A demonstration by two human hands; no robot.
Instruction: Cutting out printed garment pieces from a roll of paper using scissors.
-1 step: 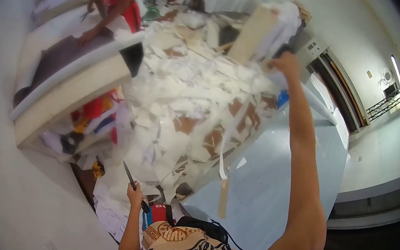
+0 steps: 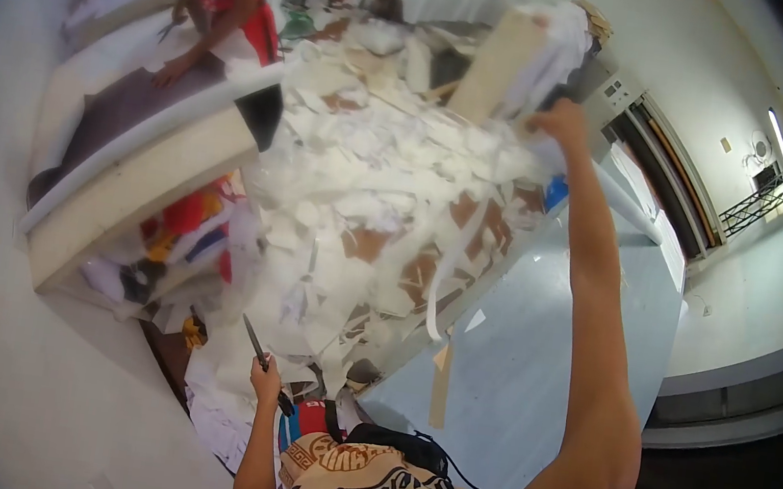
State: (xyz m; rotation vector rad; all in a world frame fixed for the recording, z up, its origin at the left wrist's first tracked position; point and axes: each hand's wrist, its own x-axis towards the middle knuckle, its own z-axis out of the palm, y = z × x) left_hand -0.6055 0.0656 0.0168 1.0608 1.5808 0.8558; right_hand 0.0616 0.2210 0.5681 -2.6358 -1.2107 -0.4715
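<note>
On my feed, at seven o'clock, the left hand point(image 2: 265, 382) wraps around a dark-bladed tool point(image 2: 253, 336), tip toward eleven. Near half past one, the right hand point(image 2: 562, 125) is blurred beside a pale board point(image 2: 499, 69); I can't tell its grip. White scraps point(image 2: 362, 166) spread mid-view; a blue tabletop point(image 2: 508, 374) lies past four.

Holds a dark long-bladed tool point(image 2: 254, 337) in the left hand point(image 2: 266, 379) above white scraps point(image 2: 321, 176), stretches the right hand point(image 2: 560, 122) forward near a beige panel point(image 2: 497, 71)
</note>
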